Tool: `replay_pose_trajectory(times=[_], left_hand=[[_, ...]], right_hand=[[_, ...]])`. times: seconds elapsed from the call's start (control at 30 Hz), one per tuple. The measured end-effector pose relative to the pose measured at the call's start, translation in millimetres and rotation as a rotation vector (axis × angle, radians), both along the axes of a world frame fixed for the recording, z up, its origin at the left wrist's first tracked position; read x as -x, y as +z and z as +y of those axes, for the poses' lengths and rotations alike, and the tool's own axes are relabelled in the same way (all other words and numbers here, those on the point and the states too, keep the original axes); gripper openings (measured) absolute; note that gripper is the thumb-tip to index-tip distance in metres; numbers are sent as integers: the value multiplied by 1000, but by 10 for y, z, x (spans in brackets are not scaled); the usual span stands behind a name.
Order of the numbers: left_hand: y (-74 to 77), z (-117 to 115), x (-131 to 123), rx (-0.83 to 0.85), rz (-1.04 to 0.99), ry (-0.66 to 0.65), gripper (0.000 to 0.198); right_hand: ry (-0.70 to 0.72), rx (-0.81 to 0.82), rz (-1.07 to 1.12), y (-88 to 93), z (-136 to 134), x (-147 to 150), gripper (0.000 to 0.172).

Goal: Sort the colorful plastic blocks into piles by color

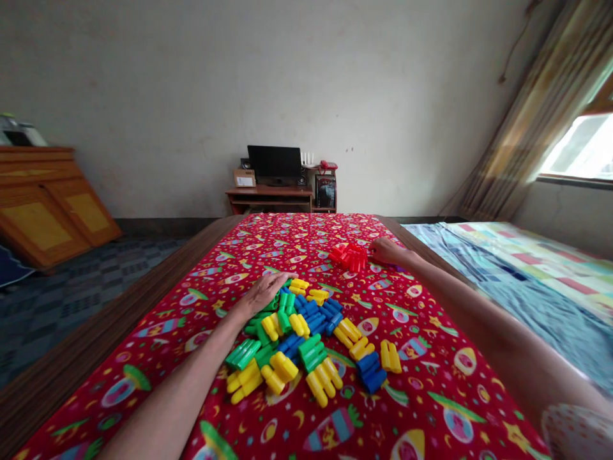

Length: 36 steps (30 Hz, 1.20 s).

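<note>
A mixed pile of plastic toy blocks, green [312, 352], yellow [324, 381] and blue [371, 372], lies on the red printed cloth [268, 434]. My left hand [265, 294] rests at the pile's far left side, its fingers stretched over the green blocks there, and no held block shows. Farther off, a separate heap of red blocks [352, 257] sits on the cloth. Just right of that heap is my right hand [387, 252], low over the cloth with its fingers curled in. Whatever those fingers hold, if anything, is hidden.
Brown wooden edges [110, 332] flank the cloth. A bed with a patterned cover [527, 249] stands on the right, a wooden cabinet [52, 204] at the left. Against the far wall is a desk [271, 195] with a monitor [274, 163] and a red telephone [328, 166].
</note>
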State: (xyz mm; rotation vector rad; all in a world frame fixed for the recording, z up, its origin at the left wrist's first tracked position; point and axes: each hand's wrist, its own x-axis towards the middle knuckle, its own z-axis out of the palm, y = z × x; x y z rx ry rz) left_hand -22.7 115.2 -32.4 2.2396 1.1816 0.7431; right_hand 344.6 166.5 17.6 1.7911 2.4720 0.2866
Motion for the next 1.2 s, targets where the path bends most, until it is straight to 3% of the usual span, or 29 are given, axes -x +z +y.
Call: replay_pose_trajectory(times=[0.27, 0.4, 0.53, 0.67, 0.73, 0.8, 0.97, 1.07, 1.2], left_hand=[[-60, 53, 27, -9, -14, -2, 65], [-42, 45, 20, -7, -12, 5, 66], [-22, 31, 11, -4, -27, 5, 66], [-5, 11, 4, -7, -30, 4, 64], [2, 1, -1, -11, -24, 7, 64], [8, -6, -5, -10, -18, 13, 64], [-8, 15, -5, -9, -16, 5, 63], [-30, 42, -3, -20, -13, -2, 65], [-37, 46, -3, -29, -8, 5, 66]], right_hand=[[-93, -64, 141, 57, -137, -272, 29], [-119, -179, 242, 109, -238, -281, 27], [-4, -236, 345, 266, -487, -51, 30], [194, -16, 443, 312, -951, 274, 33], [295, 144, 485, 248, -1265, 347, 37], [361, 221, 511, 122, -1605, 321, 54], [321, 336, 525, -323, -2282, 130, 88], [309, 303, 545, -502, -2371, 222, 88], [379, 268, 597, -552, -2122, 574, 82]])
